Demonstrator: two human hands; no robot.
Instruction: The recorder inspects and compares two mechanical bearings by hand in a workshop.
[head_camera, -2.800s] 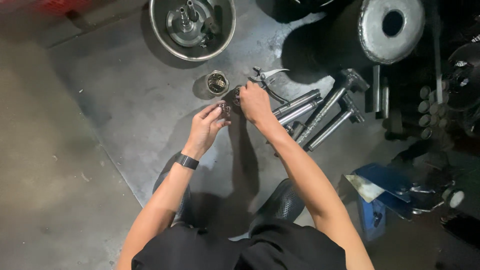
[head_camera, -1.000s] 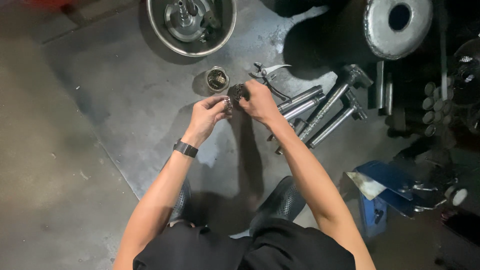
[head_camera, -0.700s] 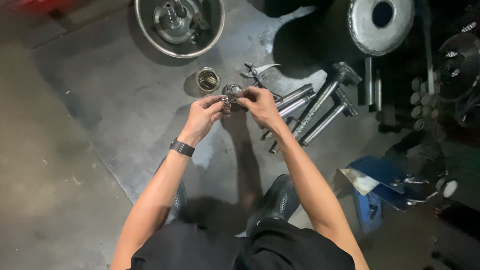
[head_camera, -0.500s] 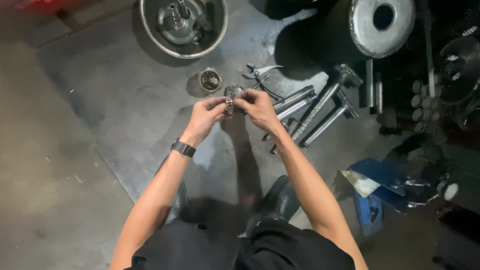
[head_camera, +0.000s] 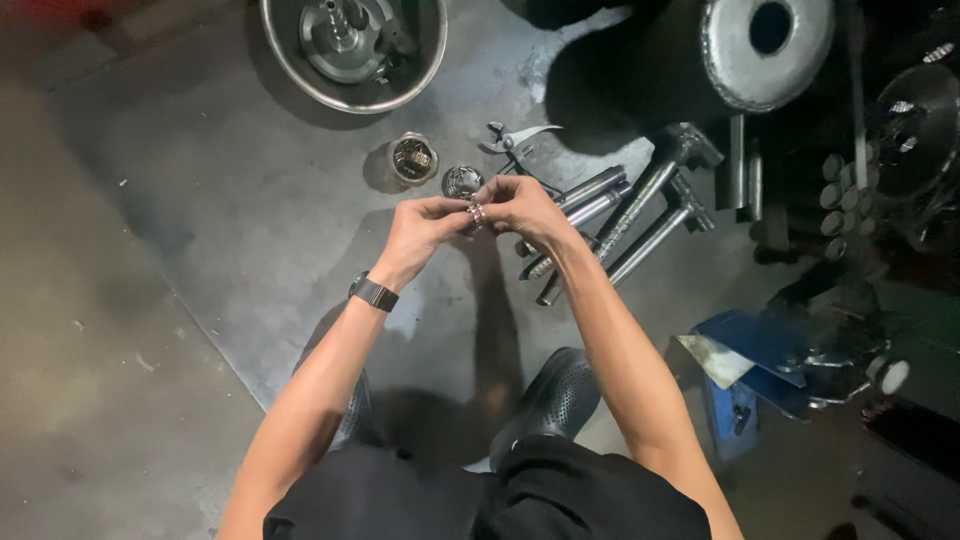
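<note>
- Two bare hands meet over a grey metal sheet (head_camera: 250, 200) laid on the floor, seen from above.
- Between them sits a small shiny ring-shaped metal part (head_camera: 477, 213), held up off the sheet, just in front of the person's knees.
- Left hand (head_camera: 425, 230) pinches the part from the left side with thumb and fingertips curled tight on it; a dark watch (head_camera: 373, 293) sits on that wrist.
- Right hand (head_camera: 525, 208) closes on the same part from the right, its fingers bent over the top, so both hands grasp it at once.
- Just beyond the hands, two small round metal pieces rest on the sheet: a cup-like bearing piece (head_camera: 413, 158) and, beside it to the right, a shinier rounded piece (head_camera: 461, 181), which lies very near the fingertips.
- Farther off, a steel bowl (head_camera: 290, 70) holds larger machined parts.
- Pliers (head_camera: 510, 140) lie near the top of the right hand, apart from it.
- Several long steel shafts (head_camera: 640, 215) lie side by side to the right, partly hidden behind the right hand.
- One heavy round disc with a centre hole (head_camera: 765, 50) sits in the upper right among dark clutter.
- Dark perforated shoes (head_camera: 555, 400) rest on the sheet below the forearms.
- Blue metal object (head_camera: 745, 340) lies to the right of the right forearm; what it is cannot be made out.
</note>
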